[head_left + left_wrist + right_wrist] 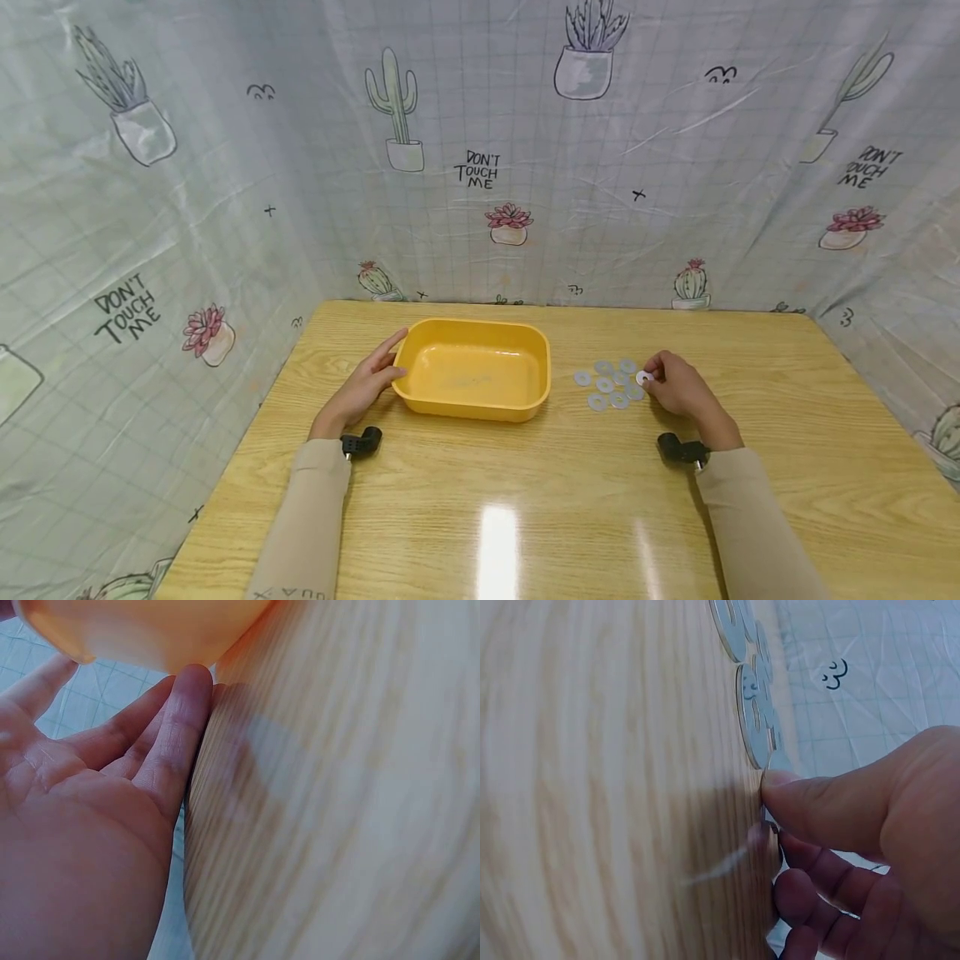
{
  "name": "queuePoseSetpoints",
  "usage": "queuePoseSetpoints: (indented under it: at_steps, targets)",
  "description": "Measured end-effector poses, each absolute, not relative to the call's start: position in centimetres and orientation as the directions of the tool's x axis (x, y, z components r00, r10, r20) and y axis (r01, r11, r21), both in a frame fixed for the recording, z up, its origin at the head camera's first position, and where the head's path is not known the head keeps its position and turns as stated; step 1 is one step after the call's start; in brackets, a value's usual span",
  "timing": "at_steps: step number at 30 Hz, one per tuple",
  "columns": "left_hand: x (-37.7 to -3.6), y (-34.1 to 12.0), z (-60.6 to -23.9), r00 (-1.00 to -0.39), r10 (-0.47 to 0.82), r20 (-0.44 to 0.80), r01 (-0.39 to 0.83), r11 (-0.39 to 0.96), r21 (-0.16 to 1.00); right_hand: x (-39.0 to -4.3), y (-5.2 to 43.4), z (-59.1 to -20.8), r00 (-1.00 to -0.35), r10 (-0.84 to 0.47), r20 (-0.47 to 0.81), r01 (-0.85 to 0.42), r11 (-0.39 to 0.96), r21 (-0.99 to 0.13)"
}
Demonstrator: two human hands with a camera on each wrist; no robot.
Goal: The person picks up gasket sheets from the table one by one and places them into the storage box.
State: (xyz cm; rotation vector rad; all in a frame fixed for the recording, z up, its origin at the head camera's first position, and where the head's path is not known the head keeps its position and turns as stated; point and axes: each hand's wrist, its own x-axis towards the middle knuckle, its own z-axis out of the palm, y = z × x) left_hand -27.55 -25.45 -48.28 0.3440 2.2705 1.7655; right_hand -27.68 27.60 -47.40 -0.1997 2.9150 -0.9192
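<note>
A yellow plastic tray (472, 404) sits in the middle of the wooden table (525, 500). My left hand (369, 380) rests with straight fingers against the tray's left wall (150, 634), fingertips (191, 682) touching it. Right of the tray lie several flat metal washers (609, 385). My right hand (673, 385) pinches one washer (643, 377) at the right edge of that group, thumb (810, 802) and finger closed on its rim; other washers (754, 712) lie just beyond on the wood.
A cactus-print cloth (480, 167) walls in the table at the back and both sides. Bare wood runs between my sleeves up to the near edge. The tray holds nothing that I can see.
</note>
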Motion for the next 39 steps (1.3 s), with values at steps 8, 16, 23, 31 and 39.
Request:
queuePoseSetpoints:
  at_steps: [8, 16, 23, 31, 39]
  targets:
    - [-27.7, -25.4, -48.6, -0.937, 0.349, -0.027, 0.052, 0.214, 0.975, -27.7, 28.0, -47.5, -0.988, -0.156, -0.007, -0.121, 0.793, -0.598]
    - [-27.7, -25.5, -48.6, -0.934, 0.355, -0.028, 0.050, 0.208, 0.977, -27.6, 28.6, -47.6, -0.986, -0.160, -0.039, -0.090, 0.719, -0.690]
    - [-27.7, -25.4, -48.6, -0.938, 0.346, -0.029, 0.053, 0.227, 0.972, -27.8, 29.1, -47.8, -0.987, -0.142, -0.072, -0.038, 0.649, -0.760]
    - [-27.6, -25.3, -48.4, -0.940, 0.339, -0.029, 0.054, 0.233, 0.971, -27.8, 29.2, -47.8, -0.990, -0.106, -0.096, 0.006, 0.641, -0.768]
    - [-27.7, -25.4, -48.6, -0.941, 0.338, -0.029, 0.053, 0.233, 0.971, -27.7, 29.1, -47.8, -0.995, -0.023, -0.096, 0.059, 0.649, -0.759]
